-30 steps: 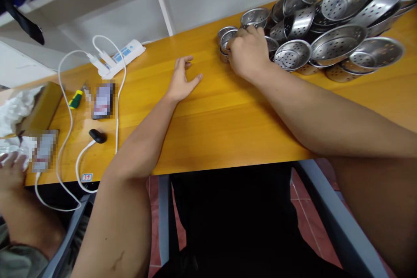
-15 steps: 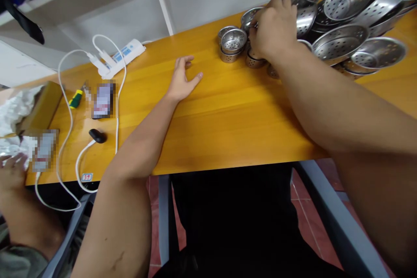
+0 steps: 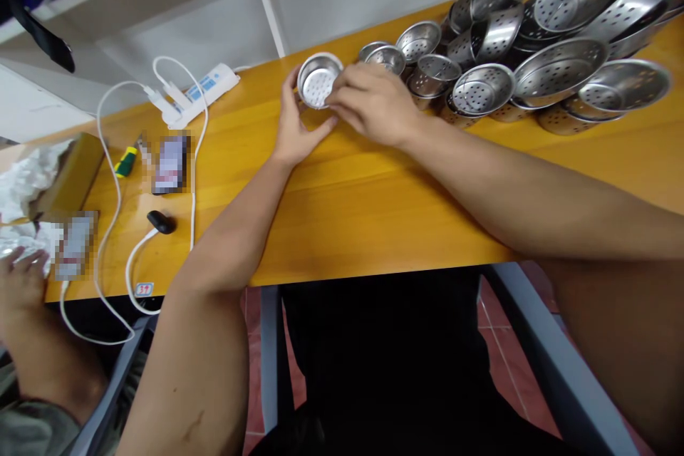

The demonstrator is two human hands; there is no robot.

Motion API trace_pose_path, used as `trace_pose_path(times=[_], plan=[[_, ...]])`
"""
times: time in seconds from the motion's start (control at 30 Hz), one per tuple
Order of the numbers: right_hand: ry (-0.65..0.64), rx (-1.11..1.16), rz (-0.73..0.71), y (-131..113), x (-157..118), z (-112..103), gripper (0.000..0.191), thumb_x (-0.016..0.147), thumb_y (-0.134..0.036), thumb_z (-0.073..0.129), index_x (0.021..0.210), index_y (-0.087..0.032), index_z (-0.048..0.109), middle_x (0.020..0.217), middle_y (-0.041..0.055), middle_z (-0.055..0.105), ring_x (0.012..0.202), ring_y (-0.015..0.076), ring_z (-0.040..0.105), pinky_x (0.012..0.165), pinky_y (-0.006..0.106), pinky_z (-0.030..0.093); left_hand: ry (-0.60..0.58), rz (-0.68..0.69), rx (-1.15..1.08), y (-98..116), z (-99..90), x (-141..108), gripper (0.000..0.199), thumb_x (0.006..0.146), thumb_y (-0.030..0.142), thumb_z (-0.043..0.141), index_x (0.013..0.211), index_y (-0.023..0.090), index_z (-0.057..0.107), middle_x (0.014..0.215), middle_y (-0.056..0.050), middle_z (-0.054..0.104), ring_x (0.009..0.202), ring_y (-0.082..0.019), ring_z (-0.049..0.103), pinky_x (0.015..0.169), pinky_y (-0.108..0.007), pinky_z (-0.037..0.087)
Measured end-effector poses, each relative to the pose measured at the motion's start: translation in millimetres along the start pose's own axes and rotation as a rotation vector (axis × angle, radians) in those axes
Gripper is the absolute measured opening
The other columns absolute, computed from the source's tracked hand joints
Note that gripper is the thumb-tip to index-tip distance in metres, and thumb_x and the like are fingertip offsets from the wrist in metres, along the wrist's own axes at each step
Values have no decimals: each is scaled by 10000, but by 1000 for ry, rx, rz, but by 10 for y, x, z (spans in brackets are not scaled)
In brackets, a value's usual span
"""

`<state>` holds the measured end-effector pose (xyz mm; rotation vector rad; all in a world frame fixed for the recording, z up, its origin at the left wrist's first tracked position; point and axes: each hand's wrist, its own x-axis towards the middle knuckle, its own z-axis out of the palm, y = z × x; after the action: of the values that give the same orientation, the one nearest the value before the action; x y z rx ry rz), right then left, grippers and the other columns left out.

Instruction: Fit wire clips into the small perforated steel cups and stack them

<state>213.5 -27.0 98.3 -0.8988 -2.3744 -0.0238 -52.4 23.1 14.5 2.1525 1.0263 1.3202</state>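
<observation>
A small perforated stainless-steel strainer cup [image 3: 319, 81] is between my hands over the table, its open mouth facing up. My left hand [image 3: 295, 125] curves round its left side, with the thumb stretched below it. The fingers of my right hand [image 3: 377, 101] are closed on the cup's right rim. Just behind the right hand stand more small strainer cups [image 3: 385, 57], partly hidden by it. To the right are further cups of the same kind, including a wider one [image 3: 484, 89] with holes in its base.
Large perforated metal baskets [image 3: 561, 71] are piled at the right. A white power strip [image 3: 203, 95] with cables lies at the back left. Nearer are a phone [image 3: 171, 164], a green-yellow screwdriver handle [image 3: 126, 162] and a black plug [image 3: 160, 221]. Another person's hand [image 3: 24, 285] rests at far left.
My right hand has moved left from the group of cups, bringing a small strainer cup to my left hand. The left hand has stayed in place and now has its fingers round the cup.
</observation>
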Motion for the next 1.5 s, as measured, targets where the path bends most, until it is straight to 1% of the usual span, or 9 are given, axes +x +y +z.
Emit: trace_pose_path(times=[0.1, 0.23, 0.4, 0.53, 0.67, 0.77, 0.97, 1.13, 1.5], plan=[[11, 149, -32, -70, -48, 228, 370, 1319, -489, 511, 1425, -340, 832, 1430, 102, 789, 1399, 395, 713, 1229, 619, 570, 23, 53, 49, 13, -11, 15, 1049, 937, 774, 928, 1740, 413, 358, 1813, -125, 570, 1748, -394, 602, 1550, -613, 432], [-2, 255, -44, -73, -112, 251, 345, 1266, -411, 566, 1478, -340, 828, 1477, 126, 779, 1396, 416, 737, 1225, 636, 599, -2, 65, 61, -12, -29, 21, 967, 936, 761, 946, 1660, 368, 439, 1691, -121, 677, 1657, -388, 687, 1521, -619, 476], [13, 303, -21, -98, -131, 194, 448, 1201, -381, 647, 1630, -333, 766, 1635, 144, 728, 1484, 454, 709, 1245, 663, 602, -39, 73, 51, 76, -45, 21, 949, 955, 850, 875, 1657, 374, 448, 1702, -114, 678, 1645, -377, 674, 1494, -660, 512], [-45, 296, -25, -134, -131, 263, 489, 1211, -396, 652, 1686, -295, 710, 1666, 151, 716, 1485, 448, 707, 1249, 638, 606, -84, 33, 97, 141, -62, 25, 917, 937, 897, 837, 1637, 454, 442, 1729, -26, 664, 1648, -324, 602, 1531, -670, 437], [-44, 300, -9, -156, -138, 316, 377, 1231, -415, 608, 1530, -249, 768, 1554, 171, 746, 1354, 428, 745, 1177, 610, 626, -132, 26, 86, 26, -49, 44, 948, 930, 904, 820, 1680, 470, 435, 1772, -23, 616, 1697, -348, 553, 1551, -686, 362], [-4, 328, 19, -163, -129, 317, 320, 1253, -496, 594, 1338, -254, 786, 1445, 165, 756, 1261, 407, 743, 1136, 600, 630, -124, 105, 72, -84, -29, 58, 964, 930, 955, 780, 1703, 494, 434, 1712, -50, 636, 1636, -378, 597, 1499, -736, 401], [85, 408, 158, -123, -93, 323, 531, 1235, -795, 599, 1083, -301, 724, 1129, 123, 755, 1061, 374, 703, 1050, 590, 633, -136, 125, 108, 22, -34, 19, 864, 925, 794, 944, 1567, 361, 562, 1554, -113, 691, 1558, -410, 687, 1418, -697, 537], [40, 482, 230, -120, -79, 325, 654, 1202, -905, 560, 995, -306, 717, 998, 91, 743, 943, 339, 676, 904, 540, 620, -177, 7, 98, 177, -45, -36, 842, 893, 566, 1038, 1550, 342, 560, 1546, -100, 758, 1590, -411, 722, 1472, -657, 512], [57, 498, 242, -15, -24, 434, 742, 1139, -1009, 543, 933, -317, 715, 933, 95, 707, 929, 352, 657, 889, 570, 615, -166, 9, 134, 237, -11, -34, 846, 872, 501, 1015, 1529, 342, 506, 1534, -111, 768, 1494, -385, 783, 1392, -625, 595]])
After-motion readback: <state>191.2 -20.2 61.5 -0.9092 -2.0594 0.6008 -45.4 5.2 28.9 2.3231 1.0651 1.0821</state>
